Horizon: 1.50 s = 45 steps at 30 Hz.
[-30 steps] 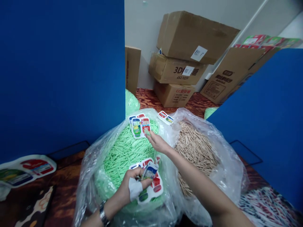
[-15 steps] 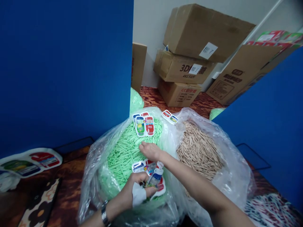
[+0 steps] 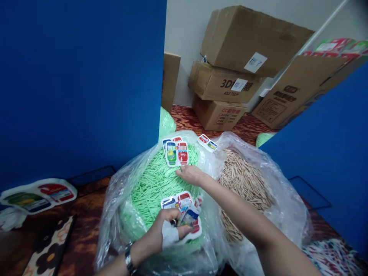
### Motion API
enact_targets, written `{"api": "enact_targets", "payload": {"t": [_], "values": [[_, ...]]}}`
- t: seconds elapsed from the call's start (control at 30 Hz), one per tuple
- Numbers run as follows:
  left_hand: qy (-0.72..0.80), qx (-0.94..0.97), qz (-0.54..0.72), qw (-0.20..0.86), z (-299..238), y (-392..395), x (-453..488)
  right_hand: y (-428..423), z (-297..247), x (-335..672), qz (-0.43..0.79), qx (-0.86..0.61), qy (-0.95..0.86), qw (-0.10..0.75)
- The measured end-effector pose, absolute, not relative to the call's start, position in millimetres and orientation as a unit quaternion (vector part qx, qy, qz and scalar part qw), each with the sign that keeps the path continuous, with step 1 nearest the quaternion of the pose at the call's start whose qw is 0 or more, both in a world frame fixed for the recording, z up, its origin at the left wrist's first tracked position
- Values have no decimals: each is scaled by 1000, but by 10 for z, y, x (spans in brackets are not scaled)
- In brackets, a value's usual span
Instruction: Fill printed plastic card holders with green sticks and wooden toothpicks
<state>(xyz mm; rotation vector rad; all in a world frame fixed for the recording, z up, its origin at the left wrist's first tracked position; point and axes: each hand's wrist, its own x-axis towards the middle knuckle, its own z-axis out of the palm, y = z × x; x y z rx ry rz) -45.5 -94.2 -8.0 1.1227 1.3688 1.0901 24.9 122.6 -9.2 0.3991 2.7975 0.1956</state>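
Observation:
My left hand (image 3: 168, 226) grips a small printed packet (image 3: 189, 215) with blue and red can pictures, thumb below and fingers above. White tape or cloth wraps part of this hand. More such packets (image 3: 176, 201) lie just beyond it. My right hand (image 3: 191, 174) is at the heap of thin green sticks (image 3: 152, 184), fingers curled together; whatever they hold is hidden. The sticks fill a clear plastic bag (image 3: 110, 214). Just beyond my right fingertips, overlapping printed packets (image 3: 177, 154) rest on the sticks.
Right of the green heap, another clear bag holds brown sticks (image 3: 244, 184); a packet (image 3: 207, 143) lies between the bags. Cardboard boxes (image 3: 227, 82) are stacked behind. Blue panels (image 3: 80, 76) flank both sides. A flower-patterned phone-like object (image 3: 47, 249) lies at left.
My right hand has moved slightly up and right, closer to the far packets. My left hand keeps its grip on the packet. The view has shifted slightly.

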Motion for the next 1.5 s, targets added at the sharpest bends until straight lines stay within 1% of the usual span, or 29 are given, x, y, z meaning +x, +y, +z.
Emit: {"api": "enact_targets", "payload": {"t": [0.23, 0.43, 0.57, 0.7, 0.73, 0.77, 0.8, 0.87, 0.9, 0.97, 1.03, 1.1, 1.17, 1.23, 1.3, 1.37, 1.5], "values": [[571, 473, 462, 487, -96, -928, -457, 1240, -86, 219, 95, 104, 977, 158], [561, 474, 466, 493, -178, -969, -454, 1272, -106, 223, 75, 100, 980, 153], [565, 474, 467, 488, -206, -978, -455, 1277, -52, 225, 27, 120, 985, 118], [563, 466, 481, 485, -198, -940, -469, 1189, 44, 287, -37, 170, 984, 50], [559, 463, 485, 488, -193, -929, -477, 1151, 61, 312, -90, 187, 978, 21], [554, 460, 489, 493, -189, -919, -487, 1109, 73, 340, -177, 208, 962, -18], [549, 458, 493, 496, -185, -911, -499, 1066, 82, 369, -293, 231, 925, -64], [543, 458, 502, 494, -181, -897, -525, 986, 103, 423, -545, 277, 775, -159], [543, 461, 506, 487, -179, -890, -537, 951, 124, 448, -639, 298, 681, -198], [549, 464, 511, 471, -172, -877, -556, 888, 204, 491, -737, 328, 535, -254], [560, 470, 512, 452, -162, -862, -568, 823, 340, 527, -771, 332, 449, -306], [571, 481, 514, 423, -153, -842, -572, 732, 512, 552, -771, 313, 420, -363], [584, 496, 522, 375, -145, -818, -571, 606, 680, 562, -739, 291, 429, -430], [596, 514, 526, 322, -134, -793, -567, 454, 805, 557, -675, 275, 464, -503], [604, 536, 522, 275, -111, -773, -564, 301, 866, 543, -601, 263, 512, -554], [605, 559, 514, 240, -76, -763, -559, 174, 869, 527, -539, 252, 558, -578], [606, 583, 500, 205, -7, -768, -544, 41, 782, 500, -452, 241, 630, -584]]}}
